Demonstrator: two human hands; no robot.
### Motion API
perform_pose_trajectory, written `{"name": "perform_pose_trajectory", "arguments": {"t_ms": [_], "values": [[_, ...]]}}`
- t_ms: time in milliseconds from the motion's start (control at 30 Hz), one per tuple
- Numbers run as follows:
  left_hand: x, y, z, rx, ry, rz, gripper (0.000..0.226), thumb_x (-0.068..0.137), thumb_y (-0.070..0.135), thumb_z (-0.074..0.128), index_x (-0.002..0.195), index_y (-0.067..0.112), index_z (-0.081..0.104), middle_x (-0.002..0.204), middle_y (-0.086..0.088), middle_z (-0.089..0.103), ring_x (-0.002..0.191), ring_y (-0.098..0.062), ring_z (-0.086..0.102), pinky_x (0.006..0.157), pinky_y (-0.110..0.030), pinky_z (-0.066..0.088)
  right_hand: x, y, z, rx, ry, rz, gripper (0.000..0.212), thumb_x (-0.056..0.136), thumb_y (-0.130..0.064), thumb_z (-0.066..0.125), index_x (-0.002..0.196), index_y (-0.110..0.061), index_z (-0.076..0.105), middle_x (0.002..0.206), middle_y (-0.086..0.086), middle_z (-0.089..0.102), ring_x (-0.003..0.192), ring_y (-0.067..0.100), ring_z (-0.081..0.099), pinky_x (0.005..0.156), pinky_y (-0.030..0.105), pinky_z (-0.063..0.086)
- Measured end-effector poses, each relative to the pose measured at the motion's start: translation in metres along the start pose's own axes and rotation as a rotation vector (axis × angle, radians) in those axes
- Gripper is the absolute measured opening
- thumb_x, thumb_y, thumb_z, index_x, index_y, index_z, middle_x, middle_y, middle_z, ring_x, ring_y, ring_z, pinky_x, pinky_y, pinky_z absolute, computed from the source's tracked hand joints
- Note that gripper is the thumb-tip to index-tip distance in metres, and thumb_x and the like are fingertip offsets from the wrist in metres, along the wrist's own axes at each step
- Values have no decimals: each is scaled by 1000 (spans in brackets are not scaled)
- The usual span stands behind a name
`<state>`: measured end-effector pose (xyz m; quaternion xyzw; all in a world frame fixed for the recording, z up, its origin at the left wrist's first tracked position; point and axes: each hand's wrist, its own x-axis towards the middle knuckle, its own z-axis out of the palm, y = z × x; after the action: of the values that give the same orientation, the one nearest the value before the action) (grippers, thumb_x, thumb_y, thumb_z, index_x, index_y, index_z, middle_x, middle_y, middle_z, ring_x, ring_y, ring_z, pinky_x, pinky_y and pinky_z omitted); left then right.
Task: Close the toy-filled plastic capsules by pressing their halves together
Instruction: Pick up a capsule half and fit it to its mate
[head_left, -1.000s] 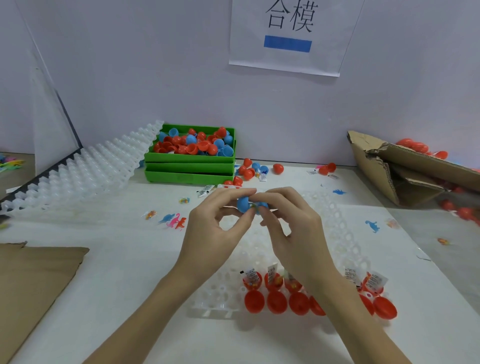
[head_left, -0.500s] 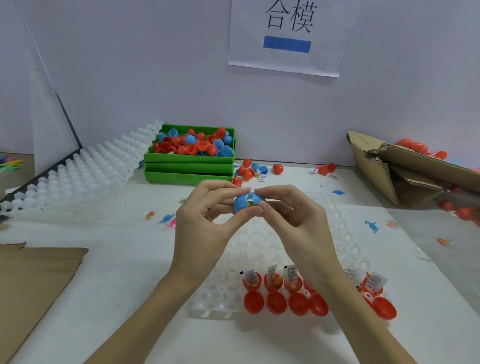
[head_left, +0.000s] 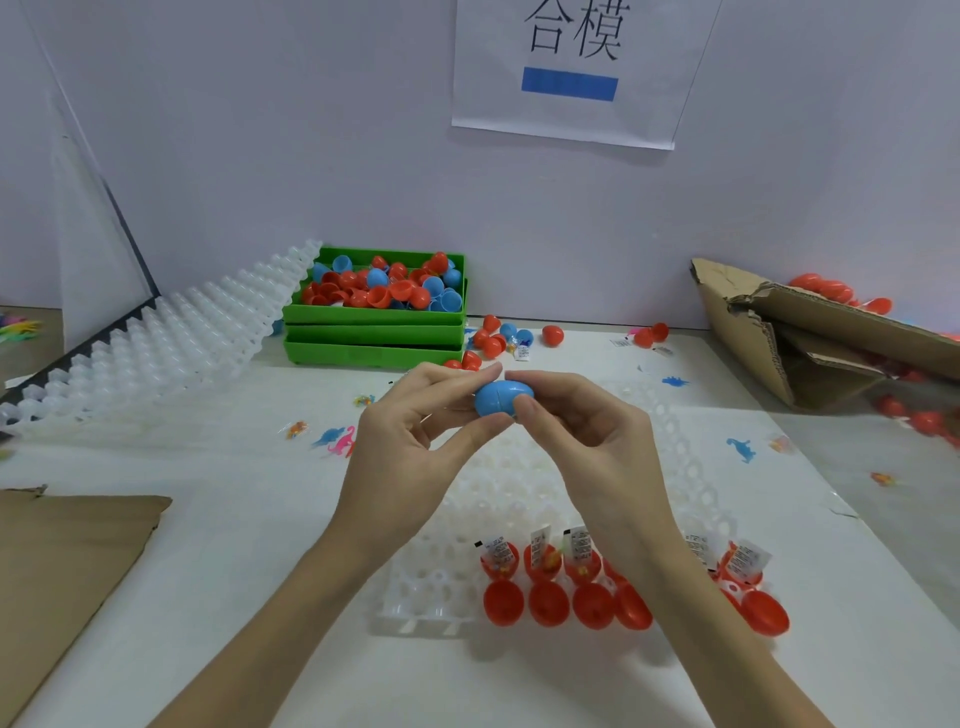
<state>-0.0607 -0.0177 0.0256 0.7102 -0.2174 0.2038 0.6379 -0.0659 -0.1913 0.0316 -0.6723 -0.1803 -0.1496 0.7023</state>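
1. Blue capsule (head_left: 503, 398), halves together with seam visible, held in the air above the white tray (head_left: 519, 499), lying sideways.
2. Left hand (head_left: 415, 441): thumb and fingers curled round the capsule's left half, pinching it.
3. Right hand (head_left: 592, 447): thumb and fingers pinching the capsule's right half, opposite the left hand.
4. White tray on the table (head_left: 208, 571) below both hands, cells upward.
5. Red capsules (head_left: 548, 587) in the tray's near rows: halves open, packets sticking up from the rear halves.
6. Green bins (head_left: 374, 332), stacked at the far wall, the top one full of loose red and blue halves.
7. Loose capsules (head_left: 551, 335) just right of the bins, on the table.
8. Small toys (head_left: 340, 441) scattered on the table, left and right of the hands.
9. Second tray (head_left: 156, 343) tilted up at far left.
10. Cardboard box (head_left: 810, 332) at far right; cardboard sheet (head_left: 57, 561) at near left.
11. Paper sign (head_left: 571, 67) on the wall, with characters and a blue bar.
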Motion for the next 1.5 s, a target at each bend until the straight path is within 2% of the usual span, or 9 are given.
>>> {"name": "perform_pose_trajectory", "arguments": {"t_ms": [200,333,533,667,833,1067,1167,1267,1500], "values": [[0,-3,0,77,34,25,42,81,17,83,122,14,77,107,4,70,105,-24,71,89,-33,63,-2,5,2,-64,-12,-50,25,98,-7,66,121,-15,75,110,-9,79,107,12,74,88,20,58],[-4,-3,3,243,90,118,42,81,17,84,123,13,77,104,2,69,99,-18,72,84,-25,61,-5,8,8,-120,-17,-64,28,101,-14,66,128,-17,73,111,-9,79,103,20,76,90,34,62],[-10,-8,7,560,124,342,44,79,3,86,122,2,75,102,-7,68,94,-13,66,92,-13,52,-11,9,17,-286,-1,-99,36,86,-23,84,120,-21,72,105,-17,76,98,5,75,88,18,58],[-12,-13,9,629,103,429,39,85,8,79,122,-2,74,100,-11,68,95,-11,62,95,-9,48,-13,10,19,-302,66,-44,25,89,-20,81,111,-26,74,94,-17,76,89,6,74,78,14,57],[-12,-19,7,657,50,456,34,91,14,72,120,-3,74,101,-12,67,95,-16,65,93,-18,53,-13,10,18,-416,-24,-38,9,98,-18,70,104,-23,74,83,-13,73,81,10,73,74,20,59],[-14,-27,2,816,-13,534,28,97,11,74,121,-3,71,105,-14,65,95,-23,64,87,-30,57,-10,9,12,-467,-114,-47,7,100,-16,65,96,-21,69,74,-8,68,72,18,69,68,37,57],[-12,-28,2,783,30,520,27,97,12,74,119,-3,71,105,-13,64,97,-20,63,93,-22,54,-10,10,13,-433,-126,-73,8,101,-16,65,106,-21,69,86,-11,71,84,14,72,75,24,60],[-10,-23,3,696,61,483,28,90,13,71,112,-4,73,105,-14,66,101,-17,62,100,-10,46,-11,12,17,-422,-125,-67,25,97,-17,71,116,-32,63,99,-20,70,95,6,71,80,11,55],[-11,-24,3,783,13,541,31,81,6,83,107,-6,74,104,-18,69,100,-24,65,97,-31,54,-10,13,15,-393,-94,-18,16,94,-16,75,109,-19,70,88,-12,72,85,10,72,76,14,56]]}}
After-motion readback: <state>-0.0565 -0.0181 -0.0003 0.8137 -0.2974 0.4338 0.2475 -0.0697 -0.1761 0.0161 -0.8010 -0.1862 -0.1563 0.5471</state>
